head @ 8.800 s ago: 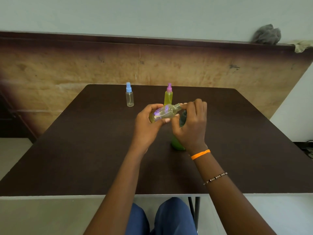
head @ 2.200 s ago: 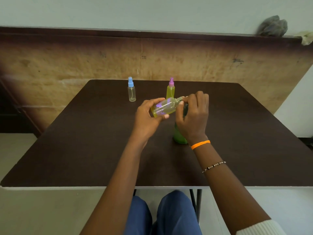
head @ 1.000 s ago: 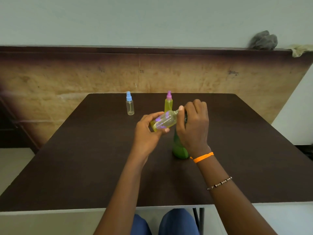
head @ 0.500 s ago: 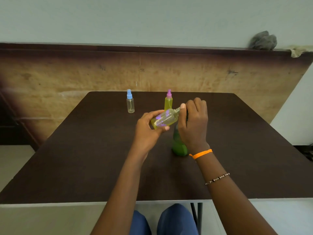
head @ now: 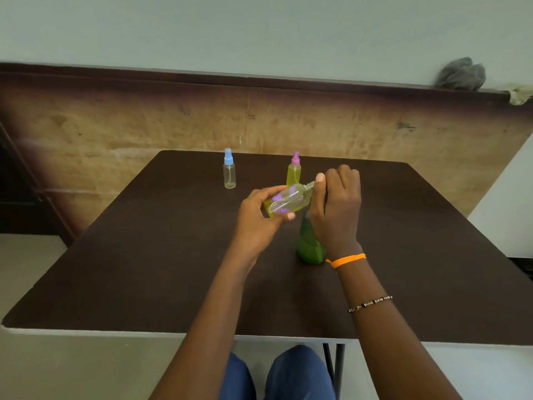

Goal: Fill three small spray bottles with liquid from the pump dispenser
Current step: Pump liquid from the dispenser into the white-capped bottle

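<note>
Nearest, two knees in blue trousers are showing under the front edge of the dark brown table. Above them both forearms are reaching out over the tabletop, the right wrist wearing an orange band and, lower on the arm, a beaded bracelet. The left hand is gripping a small clear bottle, fingers curled round its body and thumb under it; the bottle is lying tilted with its open neck pointing right and up, yellow-green liquid pooling at its lower end. The right hand is wrapping round the top of the green pump dispenser, which is standing on the table, its head hidden by the fingers; the index fingertip is sitting just at the small bottle's neck. Farther back, a pink-capped spray bottle full of yellow liquid is standing upright just behind the hands, and a blue-capped spray bottle, clear, is standing well to its left. On the ledge beyond, a grey cloth is resting.
</note>
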